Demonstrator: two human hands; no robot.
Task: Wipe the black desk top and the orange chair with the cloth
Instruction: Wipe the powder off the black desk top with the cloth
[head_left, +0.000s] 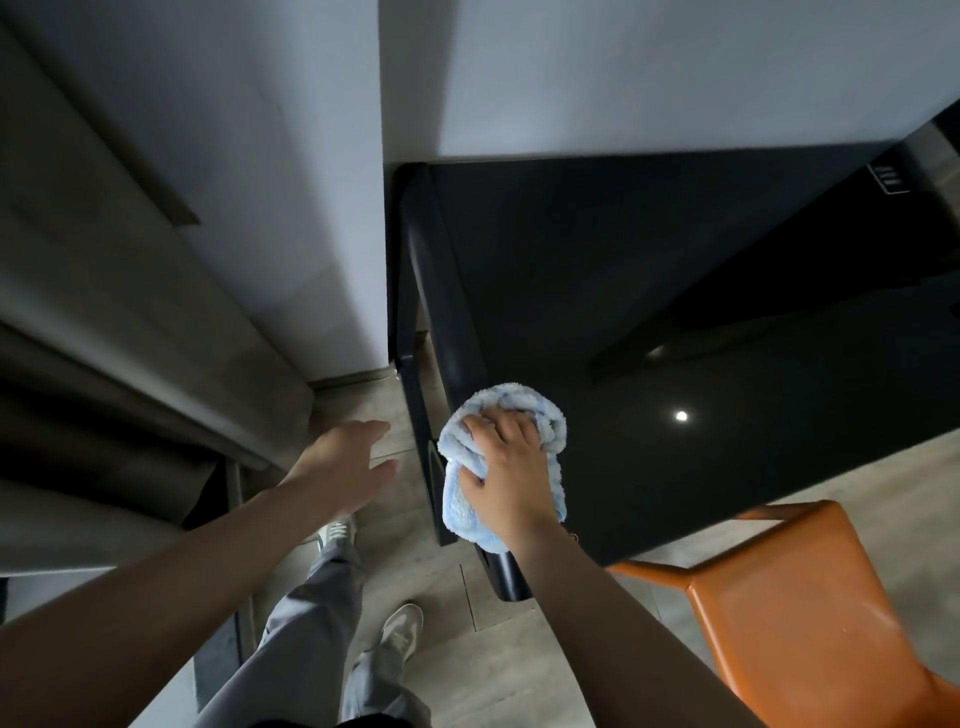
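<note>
Right hand grips cloth, orange chair beside desk.

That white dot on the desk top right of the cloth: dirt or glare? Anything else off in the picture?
Head view: the white dot looks like a lamp reflected in the glossy black desk top, right of the cloth that the right hand grips, so likely glare; head view is dim, the desk's far part nearly featureless; wide-angle bending curves its edges.
</note>
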